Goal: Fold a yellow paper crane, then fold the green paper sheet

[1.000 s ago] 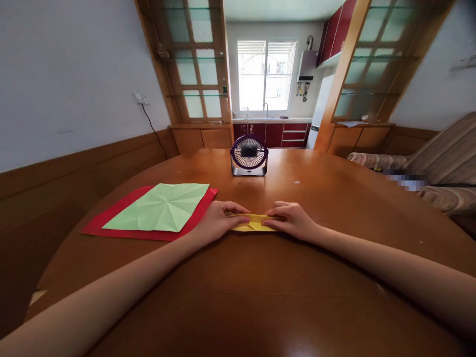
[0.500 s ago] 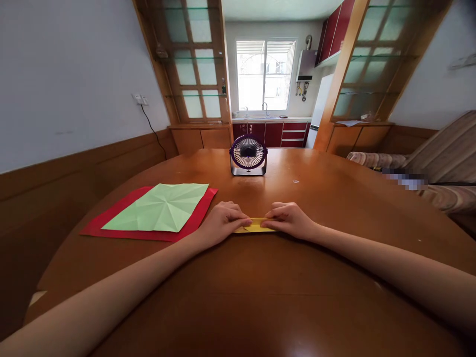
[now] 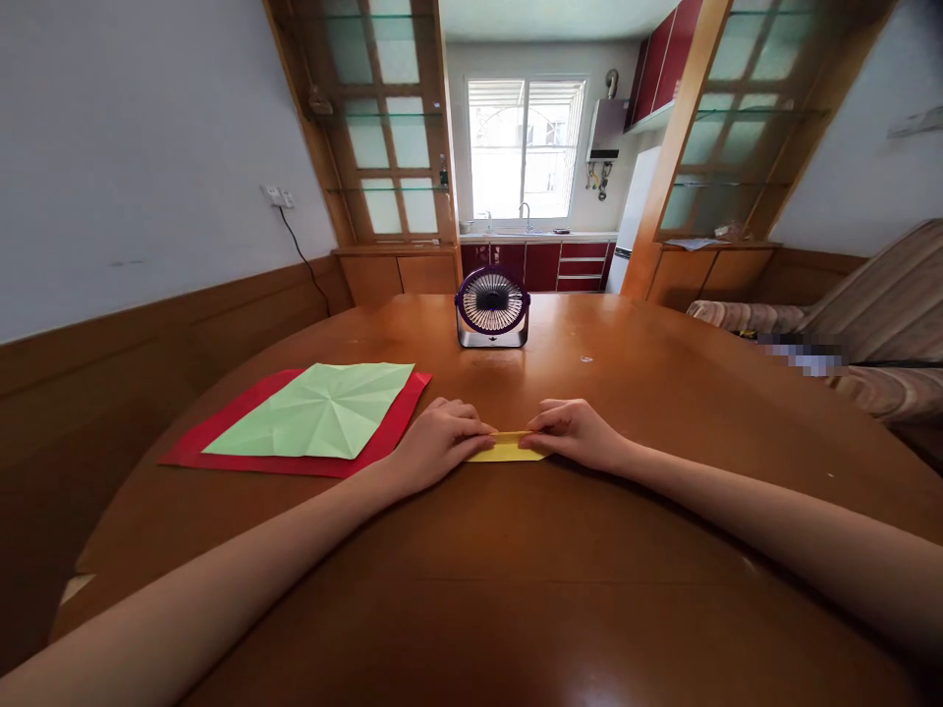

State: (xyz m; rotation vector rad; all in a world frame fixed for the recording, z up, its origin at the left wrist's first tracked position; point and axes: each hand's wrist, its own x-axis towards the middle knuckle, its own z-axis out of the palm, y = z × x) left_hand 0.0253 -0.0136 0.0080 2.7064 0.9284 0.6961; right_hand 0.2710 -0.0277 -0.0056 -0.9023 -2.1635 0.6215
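Yellow paper (image 3: pixel 506 450): a small sheet folded into a narrow flat strip, laid lengthwise left to right on the table; only the middle part is seen, both ends being covered by hands.
Position: near the middle of the table (image 3: pixel 516 570), in front of the fan and just right of the red sheet.
Left hand (image 3: pixel 434 444): laid palm down on the left end of the strip, fingers curled and fingertips pressed onto the paper; nothing is lifted.
Right hand (image 3: pixel 576 433): set on the right end of the strip, fingers bent and fingertips pinched down on its upper edge; the strip is kept flat against the wood.
Red sheet (image 3: pixel 221 442): spread flat to the left, its near right corner just beside the left hand.
Green sheet (image 3: pixel 316 410): creased in a star pattern, laid on top of the red sheet, a red border shown around it.
Fan (image 3: pixel 492 306): small, dark-rimmed, stood upright behind the strip, well apart from the hands.
Open room: bare wood is seen in front of the strip between the forearms, and to the right of the right hand.
Edges: the curved table edge is seen at the far left, well apart from the strip.
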